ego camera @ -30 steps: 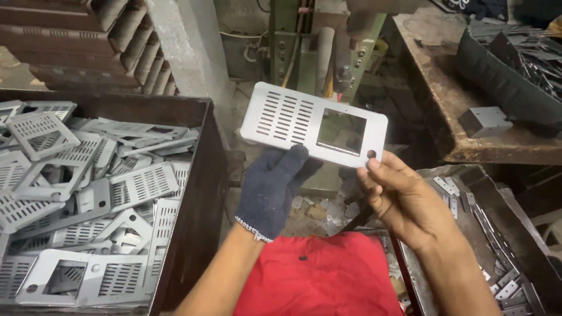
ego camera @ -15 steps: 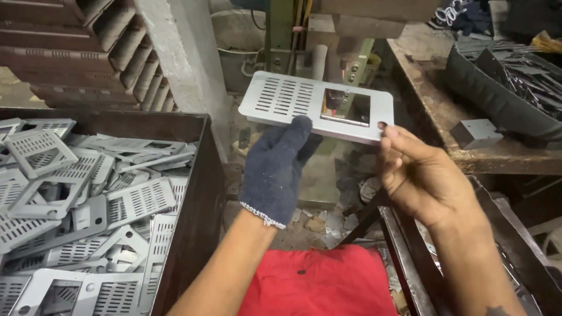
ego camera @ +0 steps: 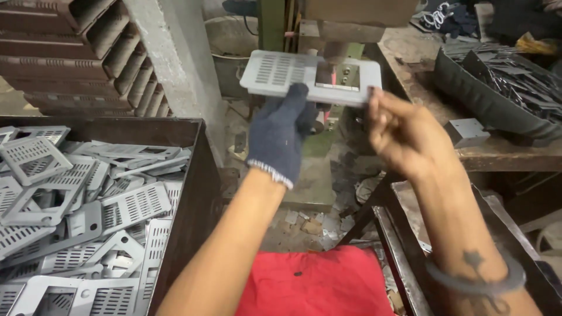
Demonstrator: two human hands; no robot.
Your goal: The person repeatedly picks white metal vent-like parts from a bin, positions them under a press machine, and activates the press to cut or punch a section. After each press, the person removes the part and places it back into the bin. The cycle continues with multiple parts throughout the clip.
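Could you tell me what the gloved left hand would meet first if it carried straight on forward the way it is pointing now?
Probably the green press machine: the left hand holds the grey slotted panel just before it. Depth is hard to judge.

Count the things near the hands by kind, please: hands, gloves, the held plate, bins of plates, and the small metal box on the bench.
Hands: 2, left hand and right hand
Gloves: 1, on the left hand
Held plate: 1
Bins of plates: 1
Small metal box: 1
Total: 6
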